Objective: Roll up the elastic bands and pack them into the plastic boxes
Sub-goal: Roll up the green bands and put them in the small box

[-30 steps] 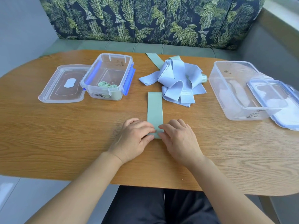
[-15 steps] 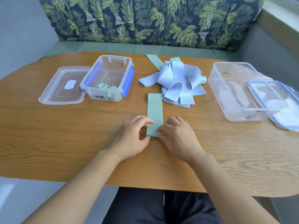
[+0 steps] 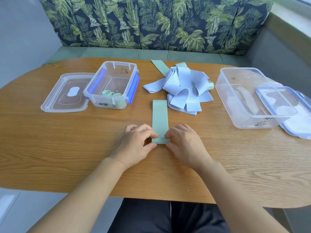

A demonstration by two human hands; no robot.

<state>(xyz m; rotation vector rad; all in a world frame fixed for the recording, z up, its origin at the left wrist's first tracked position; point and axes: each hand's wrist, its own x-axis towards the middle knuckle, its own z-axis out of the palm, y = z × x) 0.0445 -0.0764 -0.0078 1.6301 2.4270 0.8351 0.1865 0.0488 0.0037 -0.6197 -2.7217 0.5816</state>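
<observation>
A flat green elastic band (image 3: 159, 118) lies lengthwise in the middle of the wooden table (image 3: 67, 148). My left hand (image 3: 137, 145) pinches its near left corner and my right hand (image 3: 183, 145) pinches its near right corner. A loose pile of pale blue bands (image 3: 181, 88) with green ones under it lies beyond. The small clear box with blue clips (image 3: 112, 84) at the back left holds two rolled green bands (image 3: 111, 94). A larger clear box (image 3: 244, 96) stands at the right.
The small box's clear lid (image 3: 65, 93) lies flat to its left. A blue-rimmed lid (image 3: 286, 106) leans on the large box's near right side. A bench with a leaf-patterned backrest (image 3: 151, 22) runs behind the table.
Both hands have slid apart to the band's near corners, uncovering its near end. The band itself lies where it was.
</observation>
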